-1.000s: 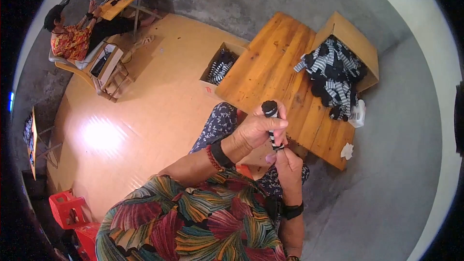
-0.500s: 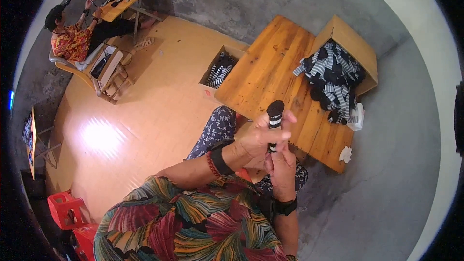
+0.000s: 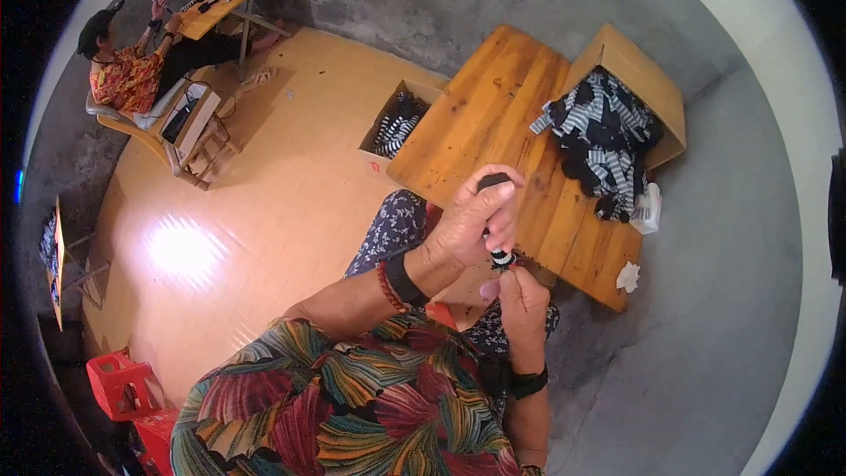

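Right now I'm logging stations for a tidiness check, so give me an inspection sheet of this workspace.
Surface: bare wooden plank table.
Job's things: black-and-white striped sock, gripped by left hand, right hand at its lower end.
Clutter: open cardboard box overflowing with striped socks; crumpled white paper.
Grippers: both closed on the sock.
Cables: nothing seen.
Surroundings: floor box of socks; seated co-worker; red plastic stool.
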A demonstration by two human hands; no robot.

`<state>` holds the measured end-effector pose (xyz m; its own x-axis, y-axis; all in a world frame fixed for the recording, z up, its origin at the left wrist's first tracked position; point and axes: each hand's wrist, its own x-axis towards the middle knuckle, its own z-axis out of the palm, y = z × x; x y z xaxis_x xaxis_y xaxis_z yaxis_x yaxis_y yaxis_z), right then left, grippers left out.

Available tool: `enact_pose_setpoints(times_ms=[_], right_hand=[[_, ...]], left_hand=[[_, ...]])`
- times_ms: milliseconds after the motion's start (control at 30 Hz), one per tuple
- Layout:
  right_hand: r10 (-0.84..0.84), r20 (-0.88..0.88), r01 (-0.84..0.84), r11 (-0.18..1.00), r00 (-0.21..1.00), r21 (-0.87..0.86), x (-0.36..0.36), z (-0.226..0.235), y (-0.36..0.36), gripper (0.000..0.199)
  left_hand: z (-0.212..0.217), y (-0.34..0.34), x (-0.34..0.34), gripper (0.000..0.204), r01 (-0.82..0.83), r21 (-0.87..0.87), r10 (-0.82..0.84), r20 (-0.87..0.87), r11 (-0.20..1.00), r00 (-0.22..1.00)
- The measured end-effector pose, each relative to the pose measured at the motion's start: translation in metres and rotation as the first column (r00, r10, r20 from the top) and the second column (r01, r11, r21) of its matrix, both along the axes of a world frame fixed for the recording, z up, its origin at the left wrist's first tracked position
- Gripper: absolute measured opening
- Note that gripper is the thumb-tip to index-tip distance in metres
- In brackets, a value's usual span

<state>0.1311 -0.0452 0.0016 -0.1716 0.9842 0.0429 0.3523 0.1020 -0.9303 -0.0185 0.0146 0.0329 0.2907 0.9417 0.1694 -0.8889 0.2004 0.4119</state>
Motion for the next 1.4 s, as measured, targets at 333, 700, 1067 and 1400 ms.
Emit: enact_pose_setpoints(times_ms=[333,700,1067,1400], right_hand=[[-0.011,-0.249,-0.027,0.989,0.968,-0.146,-0.018,0.001,0.001,0.023],[-0.031,-0.232,-0.040,0.954,0.972,-0.296,-0.007,0.003,0.001,0.021],[-0.052,-0.209,0.044,0.998,0.976,-0.042,-0.012,-0.018,0.004,0.025],[-0.048,-0.417,-0.107,0.935,0.907,-0.339,-0.006,-0.007,0.010,0.021]], left_hand=[[0.003,-0.018,0.025,0.044,-0.392,-0.027,0.345,-0.420,0.920,0.839],[-0.003,0.007,-0.005,0.030,-0.051,0.006,0.051,-0.030,0.999,0.998],[0.008,-0.010,0.026,0.038,-0.266,0.005,0.256,-0.291,0.964,0.922],[-0.008,-0.001,0.005,0.033,-0.061,-0.082,0.054,-0.087,0.995,0.995]])
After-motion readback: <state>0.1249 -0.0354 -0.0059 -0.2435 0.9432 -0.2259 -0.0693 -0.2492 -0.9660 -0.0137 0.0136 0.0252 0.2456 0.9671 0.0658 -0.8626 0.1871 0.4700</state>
